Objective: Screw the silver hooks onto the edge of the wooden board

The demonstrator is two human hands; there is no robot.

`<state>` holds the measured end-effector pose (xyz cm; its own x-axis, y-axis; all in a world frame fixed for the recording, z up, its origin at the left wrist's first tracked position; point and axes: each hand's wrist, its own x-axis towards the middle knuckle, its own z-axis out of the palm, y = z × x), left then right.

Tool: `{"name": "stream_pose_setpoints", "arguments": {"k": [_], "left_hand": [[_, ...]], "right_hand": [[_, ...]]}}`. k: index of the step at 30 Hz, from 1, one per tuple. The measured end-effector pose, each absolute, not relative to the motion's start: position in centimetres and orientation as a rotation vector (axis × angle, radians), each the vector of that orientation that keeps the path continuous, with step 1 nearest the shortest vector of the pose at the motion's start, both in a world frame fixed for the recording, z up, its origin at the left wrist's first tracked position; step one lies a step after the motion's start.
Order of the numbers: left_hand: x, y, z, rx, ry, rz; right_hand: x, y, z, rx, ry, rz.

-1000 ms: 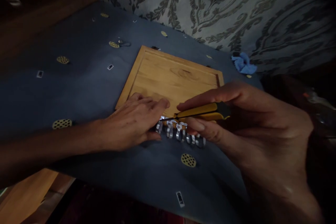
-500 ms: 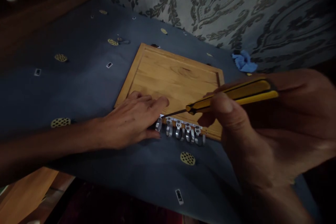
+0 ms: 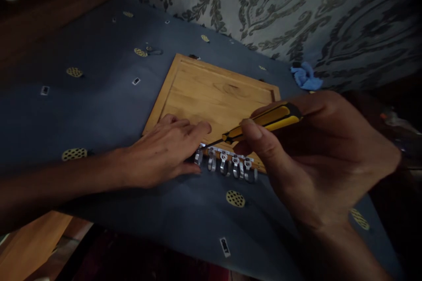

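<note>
A wooden board [image 3: 211, 92] lies flat on a blue patterned cloth [image 3: 99, 96]. A metal strip with several hooks [image 3: 227, 162] runs along the board's near edge. My left hand [image 3: 165, 151] lies on the board's near left corner, fingers stretched out, touching the left end of the hook strip. My right hand [image 3: 316, 153] is closed on a yellow and black screwdriver [image 3: 263, 122]. Its thin shaft points left, with the tip at the left end of the hook strip, next to my left fingertips.
A crumpled blue cloth [image 3: 306, 77] lies at the back right by the wall with grey ornamental wallpaper [image 3: 280, 9]. Dark wooden furniture [image 3: 39, 13] stands at the left. The table's near edge runs along the bottom, with wood below it [image 3: 29, 250].
My right hand drew back to the right, then came forward again with the screwdriver; the grip shifted along the handle. The tip stayed by the hook strip's left end. My left hand has not moved.
</note>
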<state>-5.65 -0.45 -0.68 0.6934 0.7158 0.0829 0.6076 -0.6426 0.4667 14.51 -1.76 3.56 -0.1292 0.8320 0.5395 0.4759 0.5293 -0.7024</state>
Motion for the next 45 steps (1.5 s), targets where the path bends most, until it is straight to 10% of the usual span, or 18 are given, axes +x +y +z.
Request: {"name": "stream_pose_setpoints", "arguments": {"k": [45], "left_hand": [[-5.8, -0.4, -0.7, 2.494, 1.015, 0.355]], "right_hand": [[16.2, -1.6, 6.2, -0.817, -2.270, 0.696]]}}
